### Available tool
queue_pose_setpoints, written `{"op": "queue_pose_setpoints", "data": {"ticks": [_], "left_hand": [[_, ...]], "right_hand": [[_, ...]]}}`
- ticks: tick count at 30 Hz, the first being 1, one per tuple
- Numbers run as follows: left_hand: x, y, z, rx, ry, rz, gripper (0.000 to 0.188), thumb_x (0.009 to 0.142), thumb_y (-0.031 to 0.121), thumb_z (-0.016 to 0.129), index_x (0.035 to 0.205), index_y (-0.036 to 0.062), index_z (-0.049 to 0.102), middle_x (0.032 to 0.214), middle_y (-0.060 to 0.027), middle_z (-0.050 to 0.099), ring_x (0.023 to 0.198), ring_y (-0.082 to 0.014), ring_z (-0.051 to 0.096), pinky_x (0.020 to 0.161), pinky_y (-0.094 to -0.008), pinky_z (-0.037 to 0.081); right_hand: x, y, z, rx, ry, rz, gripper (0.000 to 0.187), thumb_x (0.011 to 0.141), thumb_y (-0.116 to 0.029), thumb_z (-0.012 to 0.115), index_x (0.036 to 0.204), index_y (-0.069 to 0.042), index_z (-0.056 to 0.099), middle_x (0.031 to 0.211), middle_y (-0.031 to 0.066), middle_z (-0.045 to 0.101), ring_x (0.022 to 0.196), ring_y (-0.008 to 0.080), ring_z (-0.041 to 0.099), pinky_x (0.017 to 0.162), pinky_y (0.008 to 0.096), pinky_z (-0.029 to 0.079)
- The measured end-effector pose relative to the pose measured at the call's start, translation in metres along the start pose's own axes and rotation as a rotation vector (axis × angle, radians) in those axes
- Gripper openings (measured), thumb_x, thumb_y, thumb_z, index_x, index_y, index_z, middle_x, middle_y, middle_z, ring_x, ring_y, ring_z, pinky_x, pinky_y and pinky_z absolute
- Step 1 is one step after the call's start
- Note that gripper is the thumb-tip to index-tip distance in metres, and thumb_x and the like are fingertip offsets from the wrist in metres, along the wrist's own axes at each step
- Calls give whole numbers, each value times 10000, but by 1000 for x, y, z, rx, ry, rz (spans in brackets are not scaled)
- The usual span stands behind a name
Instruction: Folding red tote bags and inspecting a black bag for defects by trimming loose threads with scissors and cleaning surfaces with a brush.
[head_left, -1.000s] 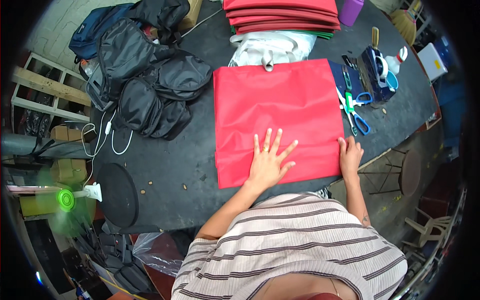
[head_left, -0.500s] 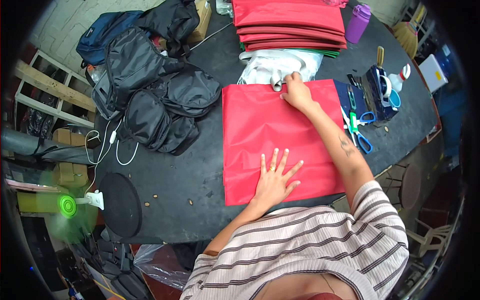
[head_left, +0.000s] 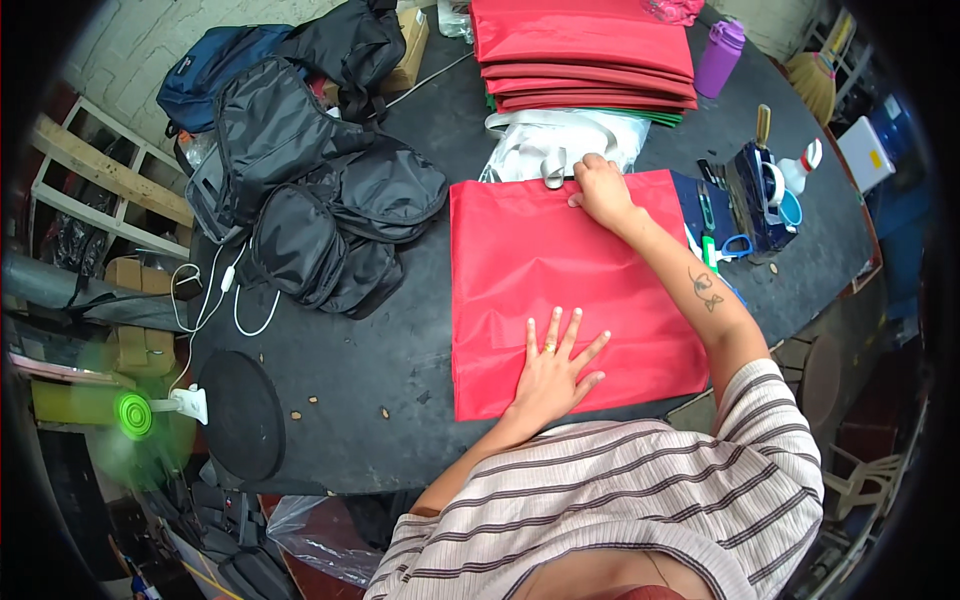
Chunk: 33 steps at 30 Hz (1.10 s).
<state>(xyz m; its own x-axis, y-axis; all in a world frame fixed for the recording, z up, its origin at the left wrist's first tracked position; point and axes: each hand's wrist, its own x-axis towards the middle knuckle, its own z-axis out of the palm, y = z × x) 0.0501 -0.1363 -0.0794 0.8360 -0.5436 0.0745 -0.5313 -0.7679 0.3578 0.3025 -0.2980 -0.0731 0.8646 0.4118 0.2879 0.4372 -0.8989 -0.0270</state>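
Note:
A large red fabric piece [head_left: 500, 230], looking like a flat bag panel, lies before me on the dark table. My left hand [head_left: 552, 375] rests flat on its lower part, fingers spread. At the far edge of the fabric, my right hand [head_left: 603, 195] has its fingers curled over the edge and its thumb on the red side. A short loop of grey webbing strap [head_left: 553, 175] stands up just left of those fingers. Behind it lies a clear plastic bag [head_left: 625, 135] with pale grey webbing in it.
Folded red fabric [head_left: 590, 65] is stacked at the back, beside a purple bottle [head_left: 718, 60]. Dark backpacks [head_left: 300, 190] crowd the left. At right are scissors [head_left: 737, 247], a cutter [head_left: 706, 207] and a dark blue tool holder [head_left: 752, 190]. A small green fan [head_left: 134, 413] spins at lower left.
The webbing strap now stands as a smaller loop at the fabric's far edge, slightly apart from my right fingers. My right forearm has turned a little, and my left hand stays flat.

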Motion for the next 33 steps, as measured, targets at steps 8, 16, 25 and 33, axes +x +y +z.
{"op": "queue_pose_setpoints", "data": {"ticks": [8, 16, 25, 33], "left_hand": [[0, 1, 0, 9, 6, 6, 578, 928, 510, 452, 1460, 314, 340, 1537, -208, 183, 1424, -423, 125, 1085, -672, 89], [-1, -1, 3, 1, 9, 9, 580, 927, 508, 457, 1460, 311, 341, 1539, -209, 177, 1426, -424, 117, 1085, -673, 81], [-1, -1, 6, 26, 21, 3, 584, 918, 538, 455, 1456, 339, 343, 1540, -205, 182, 1428, -423, 113, 1087, -671, 57], [-2, -1, 6, -4, 36, 9, 586, 910, 538, 471, 1449, 337, 357, 1538, -205, 184, 1428, -427, 108, 1087, -674, 56]], "right_hand": [[-1, -1, -9, 139, -178, 125, 371, 664, -293, 803, 827, -27, 602, 824, 127, 661, 853, 304, 636, 838, 420, 433], [13, 12, -16, 417, -361, 193, 291, 736, -168, 759, 704, -57, 493, 668, 59, 576, 702, 228, 575, 730, 366, 413], [20, 52, -44, 1087, -878, -131, 230, 771, -92, 737, 804, -72, 511, 772, -48, 490, 762, 87, 448, 766, 251, 382], [46, 18, -41, 248, -580, 55, 299, 745, -227, 759, 992, -111, 637, 970, 76, 670, 1072, 321, 565, 958, 607, 300]]}}
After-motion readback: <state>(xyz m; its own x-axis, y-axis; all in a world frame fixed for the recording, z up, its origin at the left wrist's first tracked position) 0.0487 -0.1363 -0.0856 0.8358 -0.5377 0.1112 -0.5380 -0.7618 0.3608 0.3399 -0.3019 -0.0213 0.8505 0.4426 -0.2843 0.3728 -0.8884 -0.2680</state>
